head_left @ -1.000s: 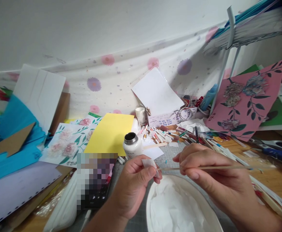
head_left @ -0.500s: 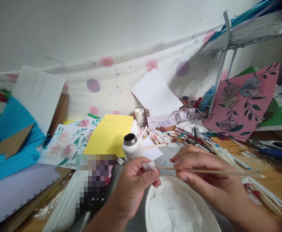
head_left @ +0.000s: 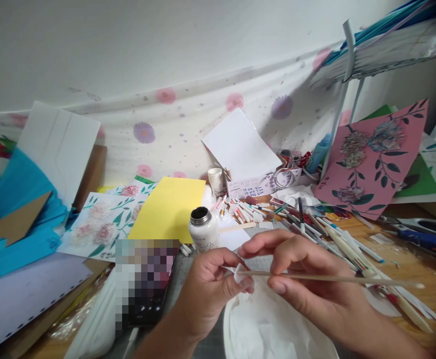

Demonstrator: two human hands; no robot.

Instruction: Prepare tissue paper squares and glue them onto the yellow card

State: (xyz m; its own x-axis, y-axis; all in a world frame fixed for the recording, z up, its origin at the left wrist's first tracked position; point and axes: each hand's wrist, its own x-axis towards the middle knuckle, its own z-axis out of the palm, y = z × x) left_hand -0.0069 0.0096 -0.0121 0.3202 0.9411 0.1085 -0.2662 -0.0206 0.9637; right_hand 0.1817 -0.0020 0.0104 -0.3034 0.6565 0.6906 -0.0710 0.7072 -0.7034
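head view: left hand pinches flimsy paper scrap; at 3 o'clock right hand pinches light, snappable-looking stick near tip.

Lettering found in one place only: a white box front, about one o'clock from the white bottle. It carries three short rows of handwritten blue digits. We can tell they are figures, but they are too small for a sure reading. Faint marks low on the bottle's side, illegible to us.
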